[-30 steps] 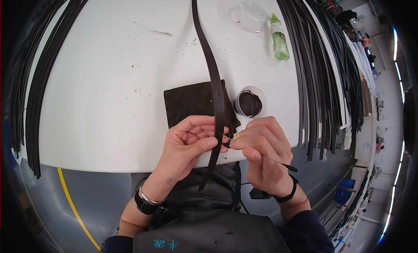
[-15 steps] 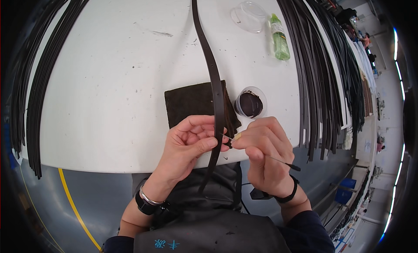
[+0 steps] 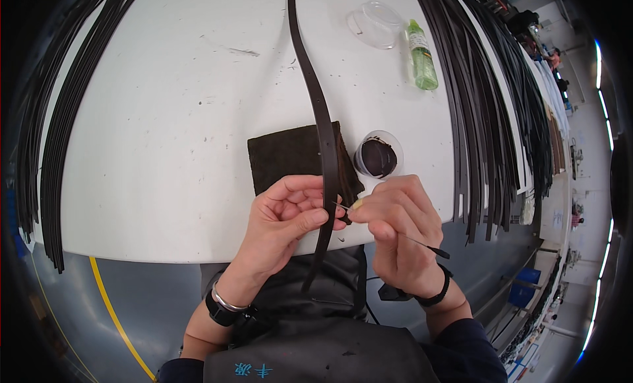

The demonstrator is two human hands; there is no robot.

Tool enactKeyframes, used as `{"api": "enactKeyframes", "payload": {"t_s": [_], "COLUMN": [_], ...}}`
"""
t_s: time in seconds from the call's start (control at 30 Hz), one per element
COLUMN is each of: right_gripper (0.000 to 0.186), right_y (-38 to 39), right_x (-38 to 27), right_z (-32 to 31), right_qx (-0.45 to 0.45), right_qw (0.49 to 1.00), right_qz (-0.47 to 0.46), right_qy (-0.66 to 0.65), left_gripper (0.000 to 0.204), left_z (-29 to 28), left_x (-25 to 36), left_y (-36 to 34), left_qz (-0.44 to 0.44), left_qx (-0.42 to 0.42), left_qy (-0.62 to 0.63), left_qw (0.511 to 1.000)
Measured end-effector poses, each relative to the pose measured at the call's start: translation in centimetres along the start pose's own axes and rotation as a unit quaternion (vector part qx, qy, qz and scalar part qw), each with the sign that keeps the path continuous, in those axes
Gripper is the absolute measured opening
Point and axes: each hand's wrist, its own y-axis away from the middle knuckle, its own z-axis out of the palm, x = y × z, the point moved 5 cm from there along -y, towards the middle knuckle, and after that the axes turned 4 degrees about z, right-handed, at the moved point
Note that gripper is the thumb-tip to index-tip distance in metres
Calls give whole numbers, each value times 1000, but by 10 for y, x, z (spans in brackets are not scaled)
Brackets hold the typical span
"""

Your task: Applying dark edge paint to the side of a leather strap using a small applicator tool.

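My left hand (image 3: 283, 218) grips a long dark leather strap (image 3: 306, 79) with small holes, thumb against its near part. The strap runs from the far edge of the white table down past my hand. My right hand (image 3: 402, 231) is closed around a thin metal tool (image 3: 421, 243) with a black end, its fine tip touching the strap's right edge by my left fingers. Beneath and behind the strap lies a dark folded cloth (image 3: 280, 152). Beside it stands a clear cup (image 3: 378, 155) of dark paste or liquid.
Bundles of dark straps hang over the table's left (image 3: 62, 152) and right (image 3: 481, 139) sides. A green bottle (image 3: 423, 66) and a clear lid (image 3: 372, 23) lie toward the back right. A blue bin (image 3: 521, 287) is on the floor at right; people and shelving show farther right.
Both hands hold nearly the same position and grip; the strap and tool have shifted only very slightly.
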Motion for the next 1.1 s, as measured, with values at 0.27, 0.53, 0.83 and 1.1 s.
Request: {"api": "enactKeyframes", "payload": {"t_s": [0.27, 0.53, 0.83, 1.1], "right_gripper": [10, 12, 17, 25], "right_y": [0, 8, -20, -32], "right_x": [0, 18, 44, 57], "right_z": [0, 2, 22, 1], "right_qx": [-18, 120, 92, 43], "right_qw": [1000, 943, 879, 951], "right_qz": [-1, 186, 302, 213], "right_qy": [-7, -250, -358, -218], "left_gripper": [33, 33, 26, 30], "left_z": [0, -3, -2, -1], "left_x": [0, -1, -2, -3], "left_y": [0, 0, 2, 4], "left_qz": [-5, -5, -28, -47], "left_qx": [-3, 6, -5, 5], "left_qy": [2, 38, 38, 9], "left_qw": [1000, 999, 999, 999]}}
